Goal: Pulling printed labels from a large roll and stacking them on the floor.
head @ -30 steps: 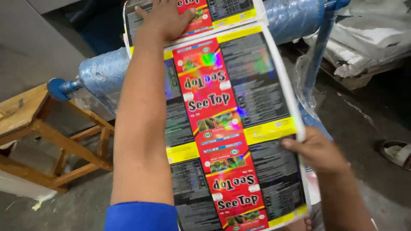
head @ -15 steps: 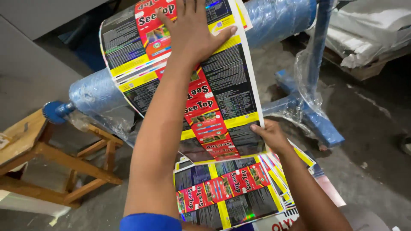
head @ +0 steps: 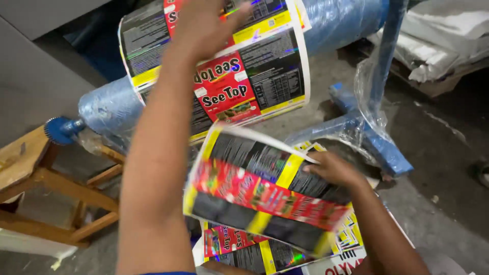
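Observation:
My left hand [head: 204, 25] is raised and pressed flat against the printed packaging film [head: 254, 76], a glossy web in red, black and yellow that hangs from the blue-wrapped roll [head: 109, 107]. My right hand [head: 333, 170] grips a cut, curling sheet of the same film [head: 265, 198] by its right edge, low and near me. Below that sheet lies a stack of cut printed sheets [head: 244, 249].
A wooden stool [head: 35, 173] stands at the left under the roll's blue end cap [head: 58, 130]. A blue metal stand [head: 382, 102] with clear plastic wrap rises at the right. White sacks on a pallet [head: 438, 46] lie at the far right on the concrete floor.
The camera has tilted down and the film web has moved up. My right hand has pulled a sheet away from the web; it now curls free above the stack.

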